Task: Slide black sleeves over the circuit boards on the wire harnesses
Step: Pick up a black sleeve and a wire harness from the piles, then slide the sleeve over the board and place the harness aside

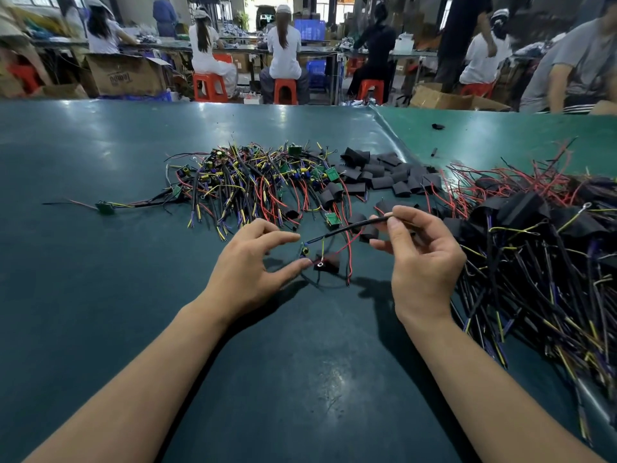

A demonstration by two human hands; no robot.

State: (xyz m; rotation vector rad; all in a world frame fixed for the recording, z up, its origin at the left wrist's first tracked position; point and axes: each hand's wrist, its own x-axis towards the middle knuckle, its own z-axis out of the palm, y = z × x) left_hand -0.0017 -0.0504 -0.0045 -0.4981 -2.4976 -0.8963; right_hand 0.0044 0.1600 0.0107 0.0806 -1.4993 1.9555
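— What does the head camera show at the bench?

— A person's right hand (422,259) pinches the black-jacketed cable of a wire harness (337,233) between thumb and fingertips, lifting it above the dark green table mat (133,295). The harness hangs down to the left; thin red, yellow and black leads fan out below it, one ending in a small metal ring terminal.

— And the other hand?

— The left hand (248,265) hovers with fingers spread and loosely bent, gripping nothing; its thumb tip is just beside a black sleeve (329,264) at the harness's lower end. Whether the sleeve already covers a board, I cannot tell.

— The materials around them?

— Behind the hands, a tangled heap of unsleeved harnesses (253,177) carries small green circuit boards with blue and yellow components. Right of it lies a scatter of loose sleeves (380,172), matte, flattened tubes. At far right, a heap of sleeved harnesses (534,248) spills glossy black and yellow-striped wires. The mat is smooth and reflective, lapping a lighter green sheet (500,135).
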